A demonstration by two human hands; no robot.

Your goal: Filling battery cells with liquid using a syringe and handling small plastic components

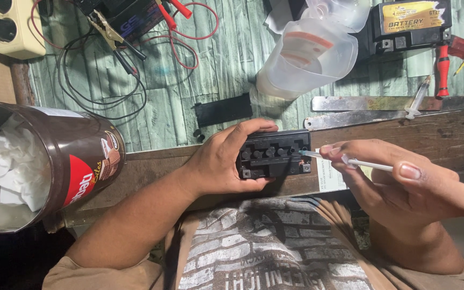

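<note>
My left hand [218, 161] grips a small black battery [275, 154] from its left side, holding it over the wooden edge of the bench [447, 134]. The battery's top shows a row of round cell openings. My right hand [404, 177] holds a thin clear syringe [350, 161] between thumb and fingers. The syringe tip points left and touches the battery's top near its right end.
A brown tin [81, 161] stuffed with white tissue stands at the left. A clear plastic jug [307, 56] lies behind the battery. A second battery [412, 24], a black strip [222, 110], another syringe [419, 98], metal bars, clamps with red and black wires lie on the green surface.
</note>
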